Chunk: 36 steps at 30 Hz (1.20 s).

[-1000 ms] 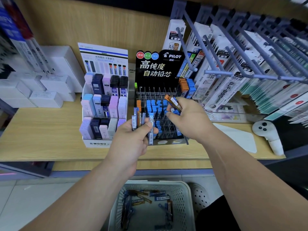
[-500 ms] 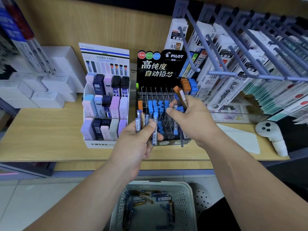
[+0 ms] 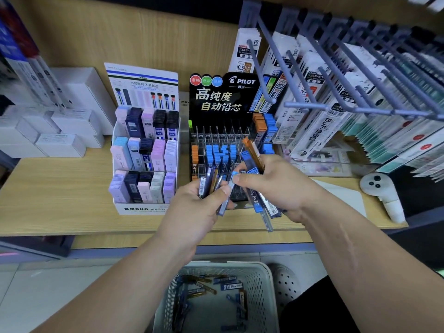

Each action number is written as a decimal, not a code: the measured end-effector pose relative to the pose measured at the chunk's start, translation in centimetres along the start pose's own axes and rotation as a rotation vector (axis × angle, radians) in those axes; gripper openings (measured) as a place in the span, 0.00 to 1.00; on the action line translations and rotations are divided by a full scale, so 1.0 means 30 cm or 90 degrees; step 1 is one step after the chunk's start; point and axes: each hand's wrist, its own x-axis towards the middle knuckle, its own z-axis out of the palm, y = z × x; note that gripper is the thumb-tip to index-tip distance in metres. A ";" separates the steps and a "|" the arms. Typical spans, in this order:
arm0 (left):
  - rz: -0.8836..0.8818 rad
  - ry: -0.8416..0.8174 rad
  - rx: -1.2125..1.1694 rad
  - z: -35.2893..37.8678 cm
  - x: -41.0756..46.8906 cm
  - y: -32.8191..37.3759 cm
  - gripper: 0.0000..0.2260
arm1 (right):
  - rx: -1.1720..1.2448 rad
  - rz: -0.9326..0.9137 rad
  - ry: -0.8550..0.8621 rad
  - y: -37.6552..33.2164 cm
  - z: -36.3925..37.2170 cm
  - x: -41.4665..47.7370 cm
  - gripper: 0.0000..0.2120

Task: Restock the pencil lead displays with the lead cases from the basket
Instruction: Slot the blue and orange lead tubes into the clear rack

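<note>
My left hand (image 3: 195,207) grips a fan of several slim lead cases (image 3: 208,181) in front of the black Pilot lead display (image 3: 222,116). My right hand (image 3: 276,186) holds several more cases, an orange-capped case (image 3: 252,151) sticking up above its fingers and blue ones jutting below the palm. Its thumb and forefinger pinch the blue cap of a case (image 3: 227,197) that still sits in my left hand's bundle. The display's clear slots hold rows of blue-capped cases (image 3: 221,152) and a column of orange ones (image 3: 194,153). The white basket (image 3: 262,280) on the floor below holds several loose cases.
A white Mono lead display (image 3: 144,155) stands to the left on the wooden shelf (image 3: 55,198). White boxes (image 3: 62,143) are stacked at far left. Grey pegboard hooks (image 3: 312,75) with hanging refill packs overhang the right side. A white controller (image 3: 382,195) stands at the shelf's right.
My right hand has come down and left from the display's upper slots, still carrying the orange case, and now pinches a blue-capped case in my left hand's bundle.
</note>
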 end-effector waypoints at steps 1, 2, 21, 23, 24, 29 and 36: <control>-0.004 0.008 -0.001 -0.002 0.002 -0.002 0.05 | 0.030 0.007 0.020 -0.001 -0.006 0.006 0.06; -0.008 0.023 -0.007 -0.006 0.006 -0.002 0.06 | 0.058 0.009 0.048 -0.002 -0.016 0.015 0.05; -0.073 0.063 -0.075 -0.033 0.022 0.008 0.10 | -0.251 -0.149 0.163 -0.020 -0.043 0.102 0.03; -0.077 0.060 -0.081 -0.030 0.021 0.007 0.10 | -0.278 -0.160 0.147 -0.021 -0.043 0.101 0.03; -0.081 0.059 -0.085 -0.028 0.020 0.008 0.09 | -0.288 -0.164 0.142 -0.020 -0.038 0.101 0.03; -0.110 0.040 -0.135 -0.026 0.014 0.013 0.08 | -0.332 -0.159 0.132 -0.007 0.000 0.105 0.04; -0.158 -0.027 -0.215 -0.030 0.013 0.020 0.09 | -0.293 -0.142 0.133 -0.002 -0.003 0.090 0.05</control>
